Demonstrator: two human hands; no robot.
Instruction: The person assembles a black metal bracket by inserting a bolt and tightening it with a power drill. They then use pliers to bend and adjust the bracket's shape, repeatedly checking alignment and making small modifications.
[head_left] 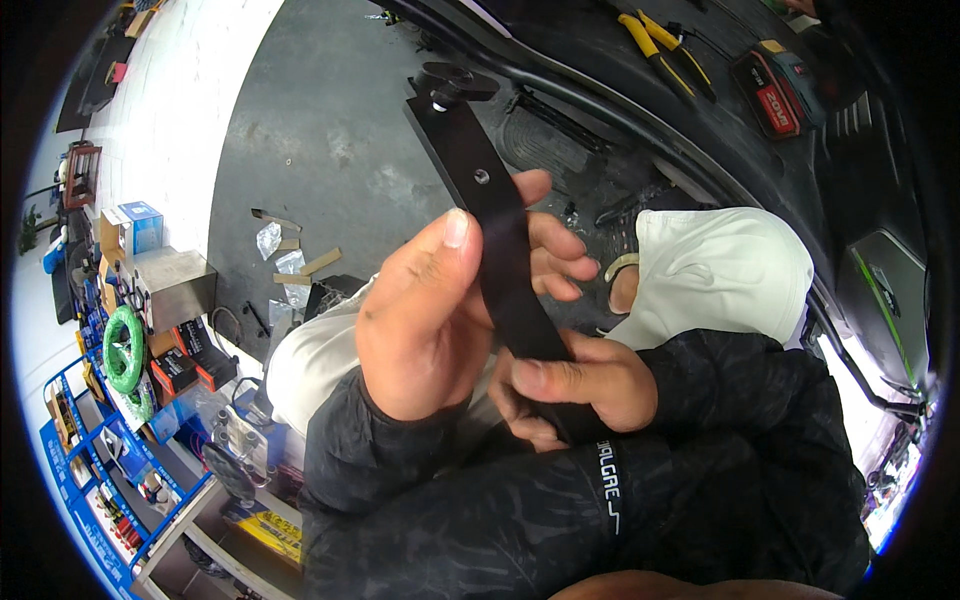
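Note:
A long black bracket (505, 245), flat and slightly bent, slants across the middle of the view in both my hands. Its far end bears a black oval piece (458, 82) on a light-coloured pin or bolt, and a small round hole or fastener shows in its face below that. My left hand (425, 310) grips the bracket's middle, thumb on the near side and fingers behind. Lower down, my right hand (595, 385) pinches the near end, thumb across the top. That near end is partly hidden by my right hand and lies close to my dark sleeve.
Pliers (655, 50) with yellow handles and a red-and-black battery tool (775, 105) lie on the dark surface at upper right. Plastic bags (290, 265) and cardboard strips litter the grey floor (330, 130). Shelves, boxes and a green steering wheel (122, 350) stand left.

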